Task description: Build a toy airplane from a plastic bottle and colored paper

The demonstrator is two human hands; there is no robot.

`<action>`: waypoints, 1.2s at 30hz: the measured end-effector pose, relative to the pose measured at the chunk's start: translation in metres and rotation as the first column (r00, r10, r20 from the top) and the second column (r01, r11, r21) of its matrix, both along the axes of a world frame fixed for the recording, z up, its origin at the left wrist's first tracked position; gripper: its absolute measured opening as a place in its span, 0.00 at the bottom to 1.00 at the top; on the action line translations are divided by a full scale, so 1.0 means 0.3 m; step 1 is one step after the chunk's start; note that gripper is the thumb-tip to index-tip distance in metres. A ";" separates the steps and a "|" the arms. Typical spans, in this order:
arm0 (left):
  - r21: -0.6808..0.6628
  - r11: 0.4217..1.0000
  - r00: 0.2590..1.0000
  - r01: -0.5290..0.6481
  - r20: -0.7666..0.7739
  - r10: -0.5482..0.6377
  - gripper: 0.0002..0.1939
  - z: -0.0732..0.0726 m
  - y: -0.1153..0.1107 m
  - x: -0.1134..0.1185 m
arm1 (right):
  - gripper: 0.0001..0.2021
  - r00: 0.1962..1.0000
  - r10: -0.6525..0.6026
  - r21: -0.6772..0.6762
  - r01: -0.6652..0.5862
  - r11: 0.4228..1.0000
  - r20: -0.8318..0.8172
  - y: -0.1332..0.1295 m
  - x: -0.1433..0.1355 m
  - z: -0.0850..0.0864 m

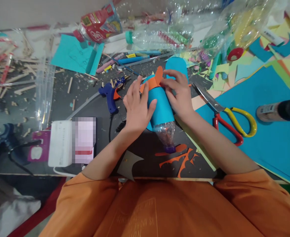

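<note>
A clear plastic bottle (166, 133) lies on the dark table with its purple cap toward me. Blue paper (161, 107) wraps its body, and flat blue paper shapes stick out beside it. Across the far end of the wrap sits an orange paper strip (150, 86) with an upright orange piece (159, 75). My left hand (138, 105) rests along the bottle's left side, fingers stretched out, the fingertips at the strip. My right hand (178, 92) has its fingers bent around the orange paper at the right; its fingertips pinch the paper's edge.
Left of the bottle lies a blue glue gun (110, 95) with its cord. Scissors (224, 113) with red and yellow handles rest on blue sheets (265, 144) at right. Orange scraps (181, 158) lie near the front edge. A phone (84, 140) and several plastic bottles (159, 35) surround the work area.
</note>
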State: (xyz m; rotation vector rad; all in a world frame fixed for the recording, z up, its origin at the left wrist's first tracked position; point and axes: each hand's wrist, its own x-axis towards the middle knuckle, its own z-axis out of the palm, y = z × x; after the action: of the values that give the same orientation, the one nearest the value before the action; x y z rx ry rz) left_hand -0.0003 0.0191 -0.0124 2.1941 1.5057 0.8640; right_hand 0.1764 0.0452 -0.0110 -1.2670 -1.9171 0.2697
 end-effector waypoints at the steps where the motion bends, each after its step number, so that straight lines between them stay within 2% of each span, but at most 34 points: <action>1: 0.024 1.000 1.000 0.014 -0.019 -0.014 0.31 0.006 0.002 -0.001 | 0.14 1.000 0.011 0.015 -0.011 1.000 0.002 0.000 0.000 0.002; 4: 0.068 0.996 0.997 0.065 -0.052 -0.061 0.28 0.021 0.007 -0.007 | 0.15 1.000 0.023 0.015 -0.023 1.000 0.007 -0.003 -0.004 0.011; 8: 0.105 0.992 0.996 0.073 -0.056 -0.067 0.26 0.032 0.014 -0.017 | 0.13 0.999 0.049 0.003 -0.049 0.999 -0.005 -0.008 -0.012 0.026; 15: 0.087 0.992 0.988 0.091 -0.132 -0.079 0.27 0.057 0.024 -0.020 | 0.11 0.991 0.085 -0.053 -0.091 0.994 -0.101 -0.013 -0.017 0.026; 20: 0.081 0.988 0.989 0.128 -0.079 -0.122 0.26 0.054 0.033 -0.026 | 0.11 0.992 0.105 0.049 -0.102 0.994 -0.073 -0.010 -0.015 0.013; 24: 0.105 0.981 0.980 0.161 -0.135 -0.146 0.25 0.054 0.040 -0.025 | 0.11 0.990 0.125 0.152 -0.114 0.982 -0.063 -0.007 -0.020 0.009; 31: 0.136 0.982 0.958 0.133 -0.273 -0.092 0.24 0.074 0.027 -0.009 | 0.15 0.996 0.078 0.192 -0.085 0.978 0.041 -0.007 -0.022 0.016; 36: 0.117 0.985 0.949 0.128 -0.304 -0.087 0.26 0.074 0.026 -0.012 | 0.15 0.993 0.091 0.186 -0.104 0.977 0.075 -0.003 -0.014 0.013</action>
State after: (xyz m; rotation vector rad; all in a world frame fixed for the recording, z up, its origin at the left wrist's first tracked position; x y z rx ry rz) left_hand -0.0040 0.0269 0.0099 2.5754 1.4752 0.6385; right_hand 0.1724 0.0442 -0.0072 -1.0700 -2.0125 0.0924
